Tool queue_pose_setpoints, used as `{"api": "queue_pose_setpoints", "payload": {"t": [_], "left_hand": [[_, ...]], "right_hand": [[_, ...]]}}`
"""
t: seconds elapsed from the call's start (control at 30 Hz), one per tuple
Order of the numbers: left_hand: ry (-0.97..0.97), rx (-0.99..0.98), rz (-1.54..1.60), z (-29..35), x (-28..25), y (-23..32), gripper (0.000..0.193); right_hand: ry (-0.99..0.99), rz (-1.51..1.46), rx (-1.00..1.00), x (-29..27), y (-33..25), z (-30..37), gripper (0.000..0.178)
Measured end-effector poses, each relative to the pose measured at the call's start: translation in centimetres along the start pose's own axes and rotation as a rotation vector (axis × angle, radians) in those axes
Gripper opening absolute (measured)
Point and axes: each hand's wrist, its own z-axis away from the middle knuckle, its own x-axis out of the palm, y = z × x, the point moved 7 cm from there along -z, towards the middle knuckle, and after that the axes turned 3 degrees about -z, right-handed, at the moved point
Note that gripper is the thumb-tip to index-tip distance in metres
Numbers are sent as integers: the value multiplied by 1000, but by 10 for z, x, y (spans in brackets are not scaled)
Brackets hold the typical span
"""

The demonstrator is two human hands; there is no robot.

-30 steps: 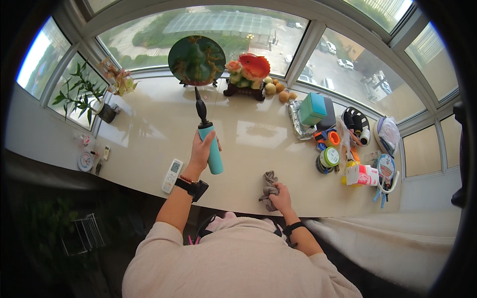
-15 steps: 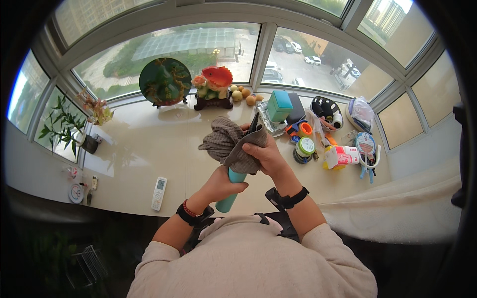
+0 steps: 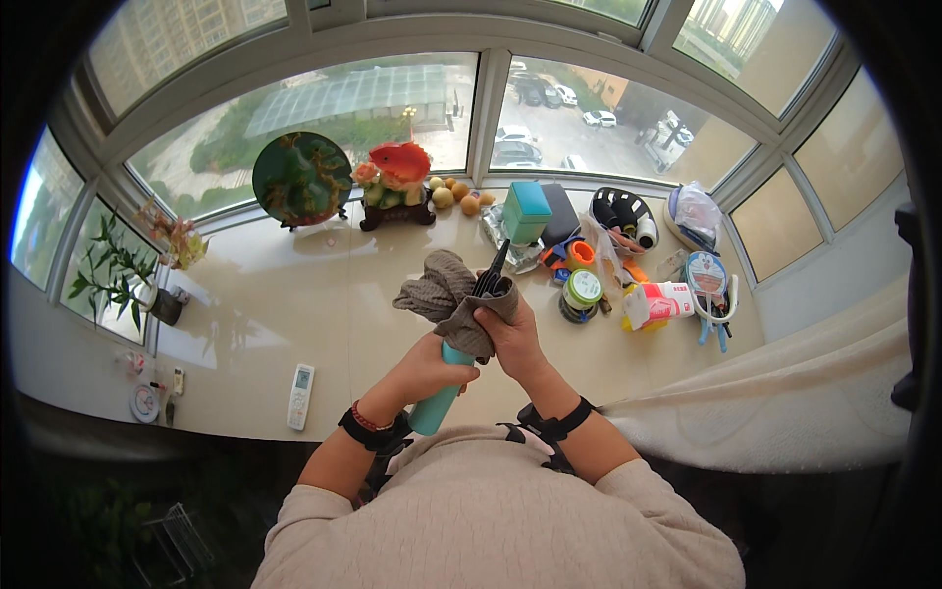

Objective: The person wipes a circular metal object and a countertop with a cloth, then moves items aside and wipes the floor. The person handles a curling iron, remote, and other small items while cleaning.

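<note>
My left hand [image 3: 429, 366] is wrapped round a teal cylinder [image 3: 435, 410], which slants up and away from my body. A brown-grey cloth [image 3: 439, 288] is bunched over its far end, and my right hand [image 3: 515, 341] grips this cloth with the thumb on top. Black narrow prongs or ribs [image 3: 491, 279] stick up out of the cloth beside my right thumb. The cloth hides where they join the cylinder, if they do, so I cannot tell its exact kind. One loose fold of cloth hangs off to the left.
On the beige sill top [image 3: 363, 265] lies a white remote control [image 3: 301, 397]. A round green plate [image 3: 301, 179] and a red fish ornament [image 3: 399, 165] stand by the window. At right are a teal box [image 3: 527, 212], a green-lidded jar [image 3: 582, 289] and a black basket [image 3: 622, 218].
My view has shifted slightly, so the sill's things sit farther left. The cloth has turned in my right hand, and more of the black prongs shows. Both grips remain.
</note>
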Motion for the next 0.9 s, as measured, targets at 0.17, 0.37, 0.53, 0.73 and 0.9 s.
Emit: {"api": "queue_pose_setpoints", "payload": {"t": [0.17, 0.37, 0.53, 0.73, 0.9], "left_hand": [[-336, -13, 368, 10, 22, 14, 40], [291, 237, -466, 11, 10, 27, 45], [619, 364, -846, 19, 11, 34, 55], [696, 407, -826, 26, 8, 45, 56], [780, 544, -1087, 38, 14, 59, 55]], "right_hand": [[-22, -229, 35, -5, -24, 7, 51], [147, -188, -1, -19, -52, -4, 37], [412, -65, -138, -7, -51, 14, 30], [153, 200, -259, 21, -64, 20, 47], [316, -26, -205, -12, -73, 2, 29]]}}
